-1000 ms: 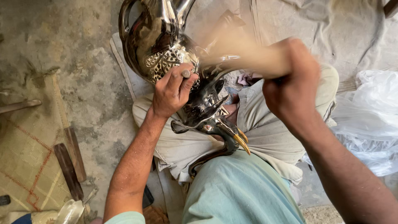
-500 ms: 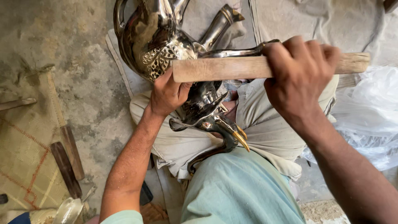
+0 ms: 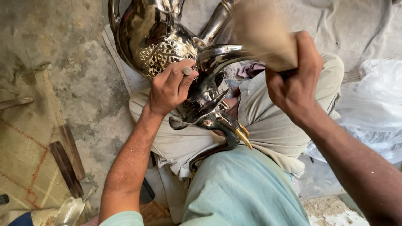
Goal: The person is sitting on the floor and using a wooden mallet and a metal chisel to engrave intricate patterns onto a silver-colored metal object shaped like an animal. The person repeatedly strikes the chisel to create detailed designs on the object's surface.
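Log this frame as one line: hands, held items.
left hand: steadying metal bird figure on lap | right hand: gripping wooden block, motion-blurred | floor: two wooden sticks

figure: shiny silver-black metal, with a pierced lace-like pattern in pale silver
beak: gold tip on dark metal
block: light brown wood, blurred
trousers: beige
shirt: pale green
mat: yellowish weave with thin red lines
2 sticks: dark brown
bag: white, half clear
floor: grey
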Demonstrator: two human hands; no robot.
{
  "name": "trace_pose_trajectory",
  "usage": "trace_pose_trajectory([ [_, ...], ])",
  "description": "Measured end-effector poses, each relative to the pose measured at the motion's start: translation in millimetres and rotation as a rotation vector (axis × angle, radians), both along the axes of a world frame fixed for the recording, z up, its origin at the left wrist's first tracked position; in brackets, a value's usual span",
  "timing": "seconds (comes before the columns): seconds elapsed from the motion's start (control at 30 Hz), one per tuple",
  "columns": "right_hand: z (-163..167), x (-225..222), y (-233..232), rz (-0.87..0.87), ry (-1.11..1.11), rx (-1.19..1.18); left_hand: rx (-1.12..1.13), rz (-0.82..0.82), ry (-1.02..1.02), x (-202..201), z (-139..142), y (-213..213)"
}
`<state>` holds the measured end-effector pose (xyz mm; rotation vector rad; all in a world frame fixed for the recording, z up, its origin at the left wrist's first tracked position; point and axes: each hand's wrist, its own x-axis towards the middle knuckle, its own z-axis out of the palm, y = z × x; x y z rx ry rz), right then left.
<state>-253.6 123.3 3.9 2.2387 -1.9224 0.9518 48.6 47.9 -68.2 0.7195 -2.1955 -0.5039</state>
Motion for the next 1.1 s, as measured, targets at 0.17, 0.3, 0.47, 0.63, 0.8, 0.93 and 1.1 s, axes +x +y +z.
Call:
trace_pose_trajectory([
  [0.17, -10, -8, -5, 0.067, -0.064, -0.064, -0.087, -0.026, 0.032, -1, -2, 0],
  [0.3, -13, -16, -13, 0.003, 0.197, -0.153, -0.016, -0.009, -0.021, 0, -1, 1],
  [0.47, -11, -22, -12, 0.056, 0.211, -0.153, 0.009, -0.022, -0.036, 2, -4, 1],
  [0.63, 7, -25, 12, -0.012, 0.406, 0.048, 0.021, 0.006, 0.067, 3, 0, 4],
  [0.8, 20, -47, 53, -0.193, 0.084, 0.165, 0.287, 0.349, 0.774, 47, 29, 18],
  [0.93, -7, -61, 83, -0.524, -0.357, 0.415, 0.472, 0.52, 0.708, 79, 27, 41],
  [1.1, -45, -56, 111, -0.656, -0.871, 0.52, 0.479, 0.448, 0.638, 65, 5, 39],
])
